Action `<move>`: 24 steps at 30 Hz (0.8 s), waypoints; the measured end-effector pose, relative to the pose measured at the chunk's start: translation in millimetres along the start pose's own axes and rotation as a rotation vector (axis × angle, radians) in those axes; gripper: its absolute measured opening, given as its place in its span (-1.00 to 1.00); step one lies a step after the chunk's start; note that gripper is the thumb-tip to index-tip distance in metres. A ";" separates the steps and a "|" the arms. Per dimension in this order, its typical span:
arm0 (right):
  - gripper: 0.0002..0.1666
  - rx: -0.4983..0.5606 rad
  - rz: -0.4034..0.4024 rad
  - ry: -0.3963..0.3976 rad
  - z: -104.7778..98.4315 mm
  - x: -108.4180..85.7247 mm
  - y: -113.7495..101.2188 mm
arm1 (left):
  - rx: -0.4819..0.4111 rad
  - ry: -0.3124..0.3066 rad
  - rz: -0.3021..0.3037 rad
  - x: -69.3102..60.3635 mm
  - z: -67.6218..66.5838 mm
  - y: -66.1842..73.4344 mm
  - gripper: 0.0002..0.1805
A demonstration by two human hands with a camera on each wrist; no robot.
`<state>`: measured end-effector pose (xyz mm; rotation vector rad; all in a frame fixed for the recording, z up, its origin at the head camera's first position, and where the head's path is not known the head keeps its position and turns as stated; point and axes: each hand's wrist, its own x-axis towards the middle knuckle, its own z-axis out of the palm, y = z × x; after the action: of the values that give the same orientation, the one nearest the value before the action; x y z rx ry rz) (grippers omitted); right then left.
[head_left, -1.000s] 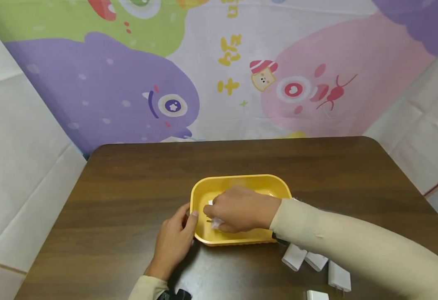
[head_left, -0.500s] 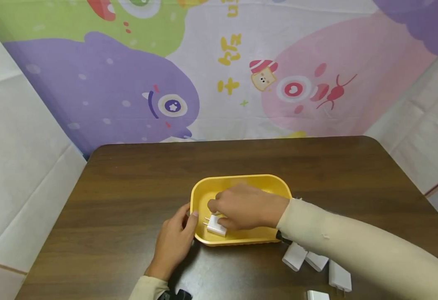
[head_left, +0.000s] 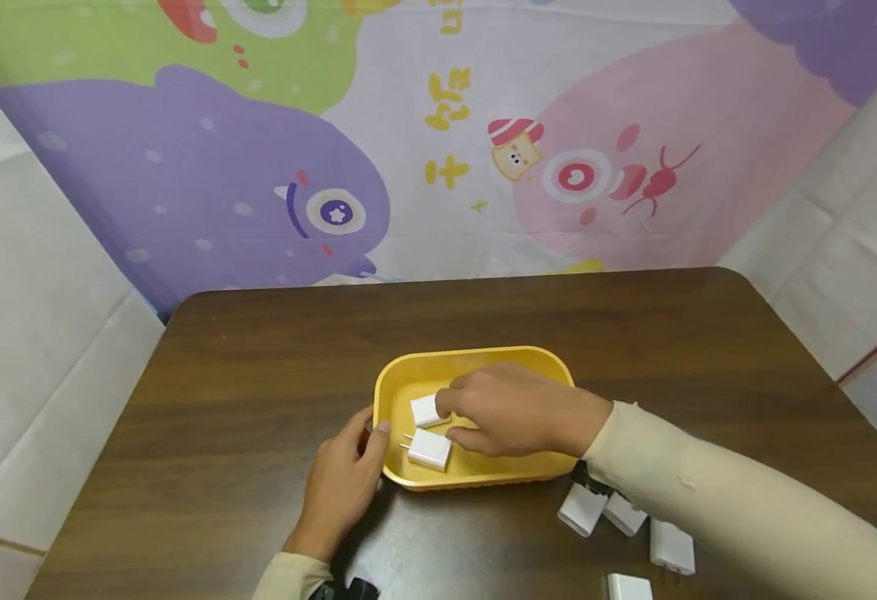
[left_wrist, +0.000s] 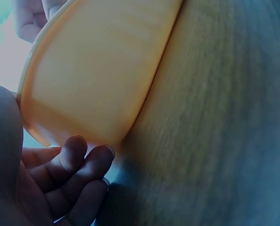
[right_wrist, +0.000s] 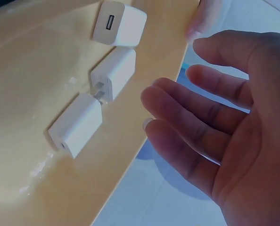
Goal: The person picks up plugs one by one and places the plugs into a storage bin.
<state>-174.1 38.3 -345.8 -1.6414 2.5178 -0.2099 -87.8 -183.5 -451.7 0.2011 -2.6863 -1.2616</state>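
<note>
The left hand (head_left: 341, 483) steadies the yellow tray (head_left: 498, 468), its grip pinching the rim; the right hand (head_left: 521, 412) hangs near three white chargers (head_left: 429, 450) inside, grip loose, holding nothing. Best to keep fingertips clear of them; four more chargers (head_left: 582, 509) lie on the tabletop (head_left: 273, 375).

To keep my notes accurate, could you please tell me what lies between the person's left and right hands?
In the head view, two white chargers show in the yellow tray between the left hand and the right hand.
</note>
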 end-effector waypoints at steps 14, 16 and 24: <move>-0.77 0.020 0.037 0.055 -5.4 -12.6 3.3 | -0.005 0.002 0.000 0.0 0.1 -0.4 -0.61; -0.78 0.015 0.030 0.064 -5.5 -15.6 3.3 | -0.007 0.001 -0.002 0.0 0.1 -0.3 -0.61; -0.80 0.044 0.068 0.113 -8.0 -33.7 6.4 | -0.001 -0.001 -0.004 0.6 0.4 -0.1 -0.60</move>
<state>-167.8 72.1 -338.0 -1.5672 2.6263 -0.3576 -88.4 -183.3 -452.0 0.2063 -2.6882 -1.2642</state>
